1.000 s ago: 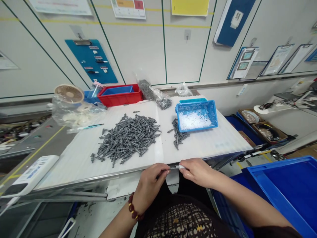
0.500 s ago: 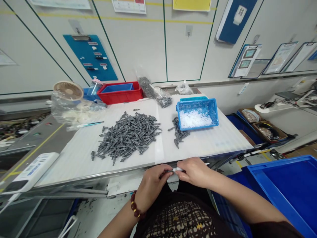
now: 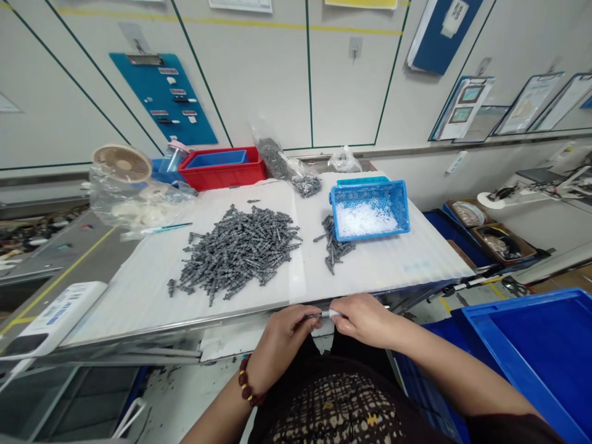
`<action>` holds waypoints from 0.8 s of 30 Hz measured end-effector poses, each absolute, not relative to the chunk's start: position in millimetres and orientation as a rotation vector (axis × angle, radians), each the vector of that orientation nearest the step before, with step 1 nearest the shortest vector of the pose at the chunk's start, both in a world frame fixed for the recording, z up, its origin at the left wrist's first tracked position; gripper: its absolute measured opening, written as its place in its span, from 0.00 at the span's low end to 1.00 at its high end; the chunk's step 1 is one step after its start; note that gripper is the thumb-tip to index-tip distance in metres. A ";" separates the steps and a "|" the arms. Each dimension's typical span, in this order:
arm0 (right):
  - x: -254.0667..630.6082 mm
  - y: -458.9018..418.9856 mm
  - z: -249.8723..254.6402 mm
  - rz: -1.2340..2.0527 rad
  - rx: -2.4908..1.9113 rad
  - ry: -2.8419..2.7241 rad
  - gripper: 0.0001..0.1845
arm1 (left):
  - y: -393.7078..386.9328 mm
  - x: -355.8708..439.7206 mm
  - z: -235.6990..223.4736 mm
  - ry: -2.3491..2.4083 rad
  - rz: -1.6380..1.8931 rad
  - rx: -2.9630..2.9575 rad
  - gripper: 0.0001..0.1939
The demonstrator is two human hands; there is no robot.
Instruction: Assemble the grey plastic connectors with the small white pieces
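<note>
Just beyond the table's front edge, my left hand (image 3: 287, 336) pinches a small grey ribbed part (image 3: 316, 316) between thumb and fingers. My right hand (image 3: 365, 320) is closed around a slim white rod-like tool (image 3: 334, 313), whose thin far end pokes out to the right of the fist. Part and tool meet end to end between the hands; fingers hide the exact contact. A big heap of similar grey parts (image 3: 240, 253) lies on the table in front of my left hand. Several more grey parts (image 3: 337, 250) lie beside a tilted blue bin (image 3: 374, 235) holding small white rings (image 3: 365, 219).
A red bin (image 3: 222, 179) with a blue tray inside stands at the back, near bagged grey parts (image 3: 272, 159). On the left are a fan (image 3: 123, 162), a plastic bag (image 3: 139, 206) and a white power strip (image 3: 58, 317). Large blue crates (image 3: 485, 342) stand at my right.
My hands stay nearly in place, still holding the grey part and the white tool. More grey now shows between the fingertips where the two meet. The view has tilted slightly.
</note>
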State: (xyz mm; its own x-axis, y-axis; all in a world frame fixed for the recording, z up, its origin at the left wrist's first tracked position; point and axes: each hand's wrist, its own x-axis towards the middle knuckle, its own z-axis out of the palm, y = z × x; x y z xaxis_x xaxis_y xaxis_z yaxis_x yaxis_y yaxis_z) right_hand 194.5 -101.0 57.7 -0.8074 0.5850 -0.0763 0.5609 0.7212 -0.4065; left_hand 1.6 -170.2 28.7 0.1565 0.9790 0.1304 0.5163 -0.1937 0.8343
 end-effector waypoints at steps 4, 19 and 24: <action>191.7 -102.0 56.1 0.603 -0.983 -2.876 0.09 | -171.1 0.4 26.2 1.407 0.935 1.749 0.11; 184.4 -97.5 44.8 0.456 -1.253 -2.806 0.17 | -169.4 -0.5 16.5 1.432 0.974 1.731 0.11; 194.1 -88.1 35.3 0.520 -1.331 -2.728 0.14 | -146.5 -32.6 25.5 1.641 1.082 1.916 0.10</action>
State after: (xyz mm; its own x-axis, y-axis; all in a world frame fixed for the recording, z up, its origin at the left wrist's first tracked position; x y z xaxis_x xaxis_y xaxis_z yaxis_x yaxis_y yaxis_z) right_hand 194.1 -88.1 35.3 -0.6248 0.7755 -0.0912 0.7547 0.5697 -0.3254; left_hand -32.6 -146.5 25.5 0.0145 0.9545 0.2977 0.6500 -0.2352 0.7226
